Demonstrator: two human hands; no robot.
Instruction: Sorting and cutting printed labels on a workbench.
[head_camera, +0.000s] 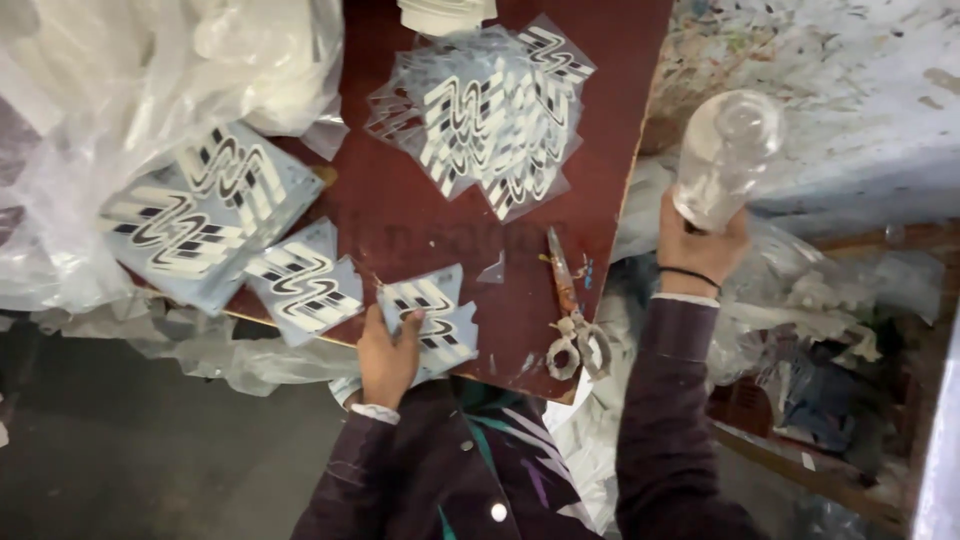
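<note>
My left hand (387, 355) rests flat on a small stack of pale blue sheets with wavy black-and-white patterns (432, 315) at the near edge of the dark red board (400, 220). My right hand (698, 245) is raised beyond the board's right edge and grips a clear plastic bottle (725, 155) by its lower end. The bottle looks blurred, tilted up and to the right.
A fanned pile of patterned sheets in clear film (490, 115) lies at the far side. More sheets (210, 215) lie left, beside white plastic bags (120, 90). Old scissors (570, 310) lie near the right edge. Crumpled plastic and clutter (820, 320) fill the right.
</note>
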